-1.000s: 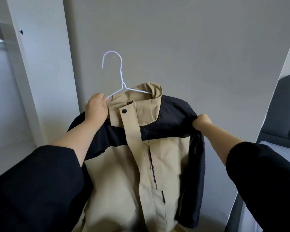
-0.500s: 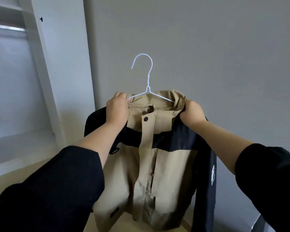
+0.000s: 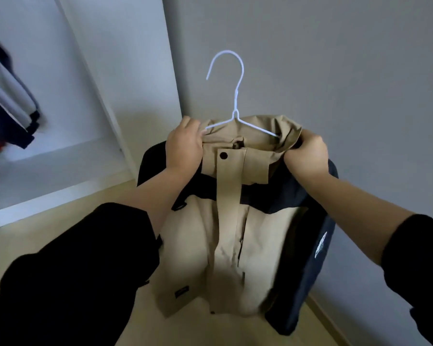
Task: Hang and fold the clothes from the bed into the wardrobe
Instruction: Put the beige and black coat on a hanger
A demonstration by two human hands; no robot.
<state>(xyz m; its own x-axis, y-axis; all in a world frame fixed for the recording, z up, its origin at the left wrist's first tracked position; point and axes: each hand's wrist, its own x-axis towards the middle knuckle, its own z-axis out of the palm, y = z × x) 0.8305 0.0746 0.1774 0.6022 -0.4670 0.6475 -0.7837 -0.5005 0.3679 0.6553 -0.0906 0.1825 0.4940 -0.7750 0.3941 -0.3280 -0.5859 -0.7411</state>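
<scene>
Holding up a beige and black hooded jacket (image 3: 235, 233) in front of a plain grey wall (image 3: 335, 71), above a pale floor (image 3: 60, 226), front side toward the camera. Already placed on a white wire hanger (image 3: 236, 106), with the hook upright above the collar and open toward the left. With the left hand (image 3: 184, 148), gripping the collar fabric right at the hanger's left shoulder wire. With the right hand (image 3: 305, 156), clenching the bunched collar and hood on the other side. Probably settling the collar on the wire, a last touch before hanging.

Now the relation of importance for the coming move. To the left of both hands, the open wardrobe (image 3: 125, 71), so nearer to the left hand. Inside it, at the far left edge, some hanging clothes (image 3: 8, 103), blurred. No rail in view, so impossible to tell its height or exact place. From hand to hand across the view, the long axis of the hanger; downward from it, the jacket's body and sleeves.

Likely next: carrying everything leftward and upward, then turning the hanger to bring the hook over the rail. Better to take the hanger's neck in one hand first, for more control of the hook than with a grip on fabric alone. Possible trouble: sliding of the smooth jacket off the thin wire during the swing.
</scene>
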